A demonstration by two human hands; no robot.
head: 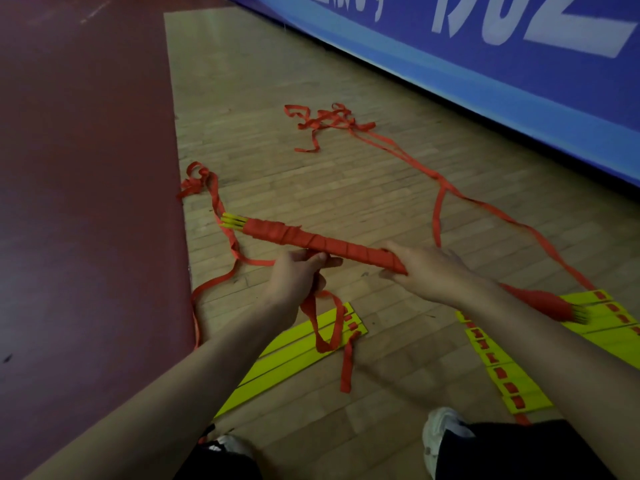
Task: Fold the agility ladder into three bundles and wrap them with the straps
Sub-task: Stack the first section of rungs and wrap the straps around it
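A bundle of yellow ladder rungs (pixel 322 242), wound in red strap with yellow tips showing at its far-left end, hangs above the wooden floor. My left hand (pixel 294 278) grips a red strap (pixel 323 327) just below the bundle's middle; the strap loops down over flat yellow rungs (pixel 298 355). My right hand (pixel 429 268) grips the bundle around its wrapped middle, and the bundle's red right end (pixel 550 304) shows beyond my wrist. More yellow rungs (pixel 498 368) lie at the lower right.
Loose red straps (pixel 329 121) trail across the wooden floor (pixel 311 188) toward a blue banner wall (pixel 485 57) at the right. A dark red mat (pixel 86 168) covers the left. My white shoes (pixel 440 434) and dark shorts are at the bottom.
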